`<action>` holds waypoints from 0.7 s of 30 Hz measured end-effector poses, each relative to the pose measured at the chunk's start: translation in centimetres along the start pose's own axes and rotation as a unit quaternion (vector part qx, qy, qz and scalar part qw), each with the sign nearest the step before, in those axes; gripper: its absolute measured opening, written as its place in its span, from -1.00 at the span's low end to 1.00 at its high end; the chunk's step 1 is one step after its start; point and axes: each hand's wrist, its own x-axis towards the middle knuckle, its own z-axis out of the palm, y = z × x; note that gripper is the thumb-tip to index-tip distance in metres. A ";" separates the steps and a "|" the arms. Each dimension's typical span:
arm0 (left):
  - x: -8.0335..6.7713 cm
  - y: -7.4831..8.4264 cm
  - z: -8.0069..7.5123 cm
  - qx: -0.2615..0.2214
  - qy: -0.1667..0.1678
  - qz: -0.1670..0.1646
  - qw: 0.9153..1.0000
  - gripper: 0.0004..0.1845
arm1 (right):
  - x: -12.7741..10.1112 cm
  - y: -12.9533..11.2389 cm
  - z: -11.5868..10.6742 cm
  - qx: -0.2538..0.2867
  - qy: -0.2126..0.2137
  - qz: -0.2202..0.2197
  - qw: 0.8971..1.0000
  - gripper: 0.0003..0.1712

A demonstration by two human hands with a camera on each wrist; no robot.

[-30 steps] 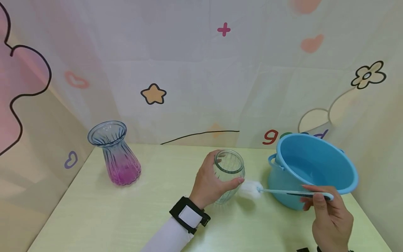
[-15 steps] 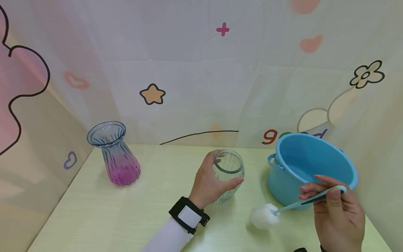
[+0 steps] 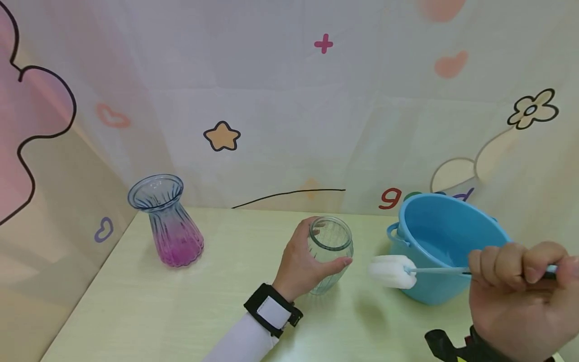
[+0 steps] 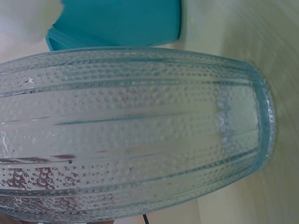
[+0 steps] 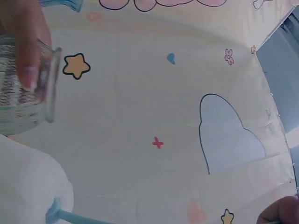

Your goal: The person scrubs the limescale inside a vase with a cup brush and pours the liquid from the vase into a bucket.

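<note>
My left hand (image 3: 300, 264) grips a clear, ribbed glass jar (image 3: 332, 240) from its left side, thumb across the front. The jar's mouth faces up; whether its base touches the table I cannot tell. Close up in the left wrist view, the glass (image 4: 163, 126) has a dimpled surface. To the right, my right hand (image 3: 520, 296) holds a sponge bottle brush (image 3: 392, 272) by its light blue handle, fingers curled round it. The brush lies level in the air, its white head outside the jar and pointing at it. In the right wrist view the sponge head (image 5: 28, 182) is below the jar (image 5: 21, 107).
A light blue bucket (image 3: 418, 291) stands right of the jar, behind the brush handle. At the left stands a flared glass vase (image 3: 176, 231), blue above and pink below. A printed curtain (image 3: 271, 100) hangs behind the pale table (image 3: 149, 311).
The brush first came back toward me, away from the jar, then rose and levelled out. My right hand moved right and turned, knuckles now uppermost. Left hand and jar stayed in place.
</note>
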 end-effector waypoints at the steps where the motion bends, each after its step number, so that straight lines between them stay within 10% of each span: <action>1: 0.0 -0.1 0.0 -0.001 0.000 0.001 1.000 -0.03 | 0.5 0.0 0.4 0.011 -0.006 -0.005 1.000 -0.46; 21: 0.2 -0.2 -0.1 0.000 -0.003 0.004 1.000 -0.04 | 3.0 1.1 3.0 0.027 0.021 -0.082 0.996 -0.46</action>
